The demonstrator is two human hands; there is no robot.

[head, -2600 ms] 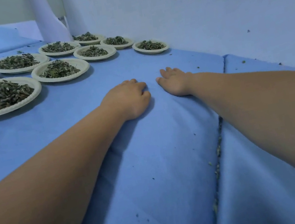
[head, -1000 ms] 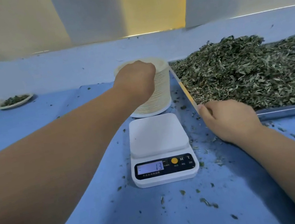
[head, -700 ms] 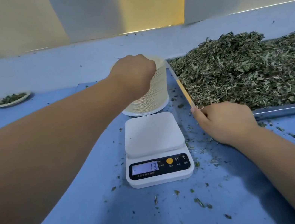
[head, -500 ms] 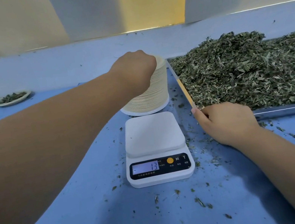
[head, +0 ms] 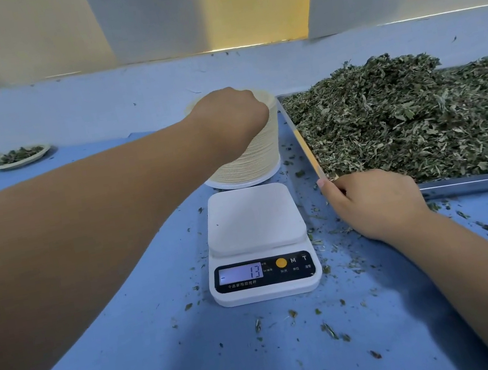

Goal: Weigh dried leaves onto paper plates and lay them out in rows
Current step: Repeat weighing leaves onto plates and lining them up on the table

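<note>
A tall stack of paper plates (head: 260, 155) stands behind a white digital scale (head: 253, 219) whose platform is bare and whose display reads 13. My left hand (head: 231, 118) reaches over the stack and its curled fingers grip the top plate; the fingertips are hidden behind the hand. On the right, a metal tray (head: 480, 184) holds a big heap of dried leaves (head: 420, 121). My right hand (head: 376, 204) holds the tray's near left corner, fingers curled at the rim.
Two filled plates (head: 19, 156) lie at the far left on the blue cloth (head: 137, 366). Leaf crumbs are scattered around the scale and in front of the tray. A blue-covered wall runs along the back.
Earlier both hands lay flat on the cloth near the rows of filled plates. Since then I turned to the scale. In the last second both hands have barely moved.
</note>
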